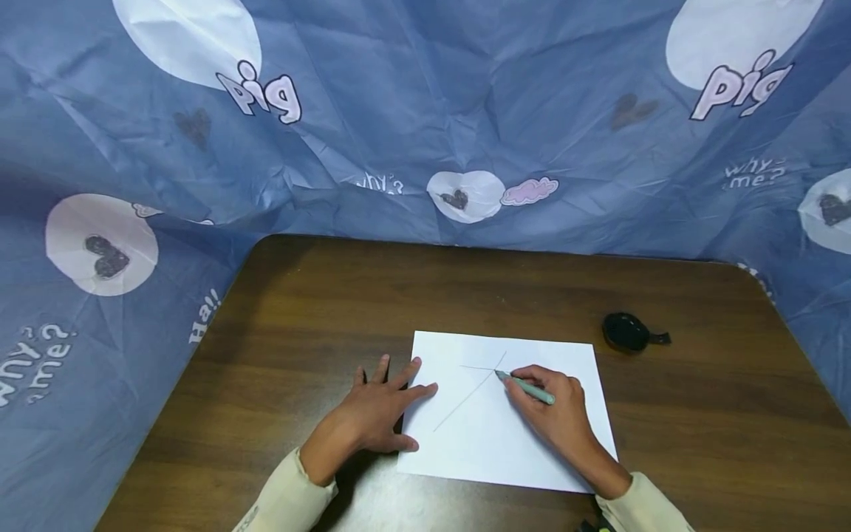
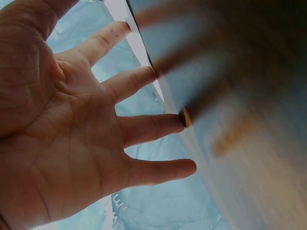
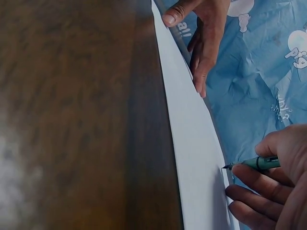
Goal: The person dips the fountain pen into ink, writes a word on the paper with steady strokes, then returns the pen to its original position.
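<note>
A sheet of white paper lies on the wooden table, bearing a long slanted line and a shorter, nearly level line that meets it near the upper middle. My right hand pinches a green pen, its tip on the paper where the two lines meet. In the right wrist view the dark nib of the pen touches the sheet. My left hand has its fingers spread, with fingertips and thumb resting on the paper's left edge. The left wrist view shows its palm and straight fingers.
A small black pan-shaped dish with a short handle sits right of the paper's upper corner. The brown wooden table has rounded far corners. A blue printed cloth hangs behind and beside it. Something dark shows by the right sleeve.
</note>
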Demonstrator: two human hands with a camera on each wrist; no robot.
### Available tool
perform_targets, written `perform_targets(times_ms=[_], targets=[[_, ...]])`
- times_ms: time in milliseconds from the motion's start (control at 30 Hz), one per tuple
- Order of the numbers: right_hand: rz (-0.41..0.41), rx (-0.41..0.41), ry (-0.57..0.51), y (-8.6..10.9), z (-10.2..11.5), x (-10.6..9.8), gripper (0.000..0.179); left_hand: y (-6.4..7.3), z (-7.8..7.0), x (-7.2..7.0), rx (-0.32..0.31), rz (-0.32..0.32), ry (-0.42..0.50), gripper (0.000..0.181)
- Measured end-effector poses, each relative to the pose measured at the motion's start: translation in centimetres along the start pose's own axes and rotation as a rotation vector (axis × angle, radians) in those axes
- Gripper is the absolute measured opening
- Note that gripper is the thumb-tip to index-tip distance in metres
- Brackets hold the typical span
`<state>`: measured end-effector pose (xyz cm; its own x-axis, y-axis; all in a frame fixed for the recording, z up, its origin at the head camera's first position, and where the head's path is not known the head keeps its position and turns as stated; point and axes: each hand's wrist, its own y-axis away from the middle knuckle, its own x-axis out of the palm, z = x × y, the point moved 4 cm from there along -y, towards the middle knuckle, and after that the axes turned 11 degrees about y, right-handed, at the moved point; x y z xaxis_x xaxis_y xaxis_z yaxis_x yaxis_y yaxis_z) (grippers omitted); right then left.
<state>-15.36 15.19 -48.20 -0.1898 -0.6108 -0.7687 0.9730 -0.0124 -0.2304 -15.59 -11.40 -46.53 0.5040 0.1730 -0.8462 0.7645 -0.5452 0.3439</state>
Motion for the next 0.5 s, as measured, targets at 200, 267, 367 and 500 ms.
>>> perform_targets(times_ms=[200, 267, 367, 500], targets=[[0.024, 0.052, -0.010, 0.5, -0.3, -0.5, 0.012, -0.1, -0.2, -0.1, -0.009, 0.005, -0.002, 0.081], [0.031, 0.070, -0.010, 0.8, -0.5, -0.7, 0.012, -0.1, -0.2, -0.1, -0.009, 0.008, -0.003, 0.081], [0.038, 0.087, 0.000, 1.3, -0.7, -1.0, 0.012, -0.1, -0.2, -0.1, -0.013, 0.012, -0.004, 0.081], [0.039, 0.098, 0.002, 2.1, -1.2, -1.5, 0.011, -0.1, -0.1, 0.0, -0.016, 0.014, -0.008, 0.081]])
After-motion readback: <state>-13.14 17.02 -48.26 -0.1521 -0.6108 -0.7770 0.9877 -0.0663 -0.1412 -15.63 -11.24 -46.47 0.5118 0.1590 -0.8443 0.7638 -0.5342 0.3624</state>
